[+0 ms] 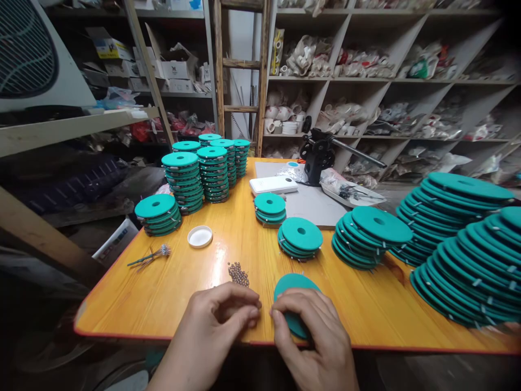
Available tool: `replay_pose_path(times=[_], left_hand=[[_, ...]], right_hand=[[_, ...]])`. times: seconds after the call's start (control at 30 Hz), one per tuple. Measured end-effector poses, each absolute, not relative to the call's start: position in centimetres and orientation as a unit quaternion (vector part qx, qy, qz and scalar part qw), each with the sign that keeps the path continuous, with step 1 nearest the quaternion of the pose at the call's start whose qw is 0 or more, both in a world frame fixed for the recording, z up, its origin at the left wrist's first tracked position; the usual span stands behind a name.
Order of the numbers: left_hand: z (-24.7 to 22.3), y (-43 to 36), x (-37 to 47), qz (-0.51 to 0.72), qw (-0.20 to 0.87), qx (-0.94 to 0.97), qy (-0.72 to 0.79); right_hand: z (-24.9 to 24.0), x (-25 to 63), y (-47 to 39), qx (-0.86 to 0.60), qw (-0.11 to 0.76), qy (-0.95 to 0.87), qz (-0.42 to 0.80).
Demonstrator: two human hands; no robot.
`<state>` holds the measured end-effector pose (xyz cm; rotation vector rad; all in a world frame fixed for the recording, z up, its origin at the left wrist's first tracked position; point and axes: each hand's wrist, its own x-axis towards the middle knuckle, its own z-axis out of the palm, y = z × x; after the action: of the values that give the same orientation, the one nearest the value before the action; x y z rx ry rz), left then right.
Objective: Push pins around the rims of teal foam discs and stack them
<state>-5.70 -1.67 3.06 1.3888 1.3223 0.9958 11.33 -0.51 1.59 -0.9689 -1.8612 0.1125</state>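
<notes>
My left hand (222, 320) is closed in a pinch over the table's near edge, thumb against fingertips; whatever is between them is too small to make out. Just beyond it lies a small heap of dark round beads (239, 275). My right hand (313, 331) rests over a green foam disc (295, 282), covering much of it. Its thumb and forefinger are pinched together by the disc's left edge, on something I cannot make out. A narrow gap separates the fingertips of both hands. Behind the disc sits a short stack of similar green discs (301, 236) with a centre hole.
Taller green disc stacks stand at the right (472, 271) and far left (183, 174). A white lid (199, 237) and a bundle of thin wires (150, 256) lie at left. Farther back are a white power bank (273, 185) and a black clamp-like device (315, 160).
</notes>
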Motion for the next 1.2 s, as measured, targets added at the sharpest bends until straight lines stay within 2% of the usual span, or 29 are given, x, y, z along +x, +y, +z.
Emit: replay_pose_path(times=[0.2, 0.37, 0.67, 1.2], left_hand=[[2.66, -1.76, -5.89, 0.392, 0.493, 0.555, 0.544], [2.66, -1.76, -6.00, 0.391, 0.470, 0.580, 0.539], [2.63, -1.81, -6.03, 0.404, 0.532, 0.515, 0.537], [2.83, -1.46, -6.00, 0.392, 0.536, 0.516, 0.541]], right_hand=[[1.60, 11.35, -0.40, -0.392, 0.488, -0.778, 0.048], [1.51, 11.38, -0.47, -0.392, 0.486, -0.779, 0.055], [1.52, 11.27, -0.69, -0.395, 0.487, -0.776, 0.069], [0.88, 11.05, -0.47, -0.390, 0.506, -0.766, 0.080]])
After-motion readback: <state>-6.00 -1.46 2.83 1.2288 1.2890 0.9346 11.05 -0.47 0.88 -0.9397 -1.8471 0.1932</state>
